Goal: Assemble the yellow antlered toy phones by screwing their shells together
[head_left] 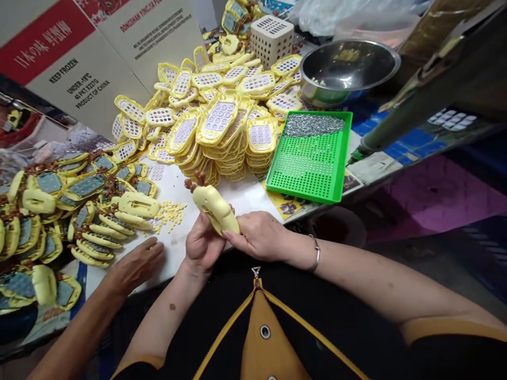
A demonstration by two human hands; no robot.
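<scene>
Both my hands grip one yellow plastic toy shell [216,208] with small brown knobs at its far end, just above the table's near edge. My left hand [202,245] wraps it from below. My right hand [259,235], with a bracelet on the wrist, pinches its near end from the right. A small heap of tiny yellow buttons [170,212] lies on the white tabletop just left of the shell.
Another person's hand [134,266] rests on the table edge at the left. Stacked yellow front shells with white keypads [222,124] fill the middle. A green tray [312,169] holds screws, a steel bowl [348,71] stands behind it, and assembled shells [79,200] lie left.
</scene>
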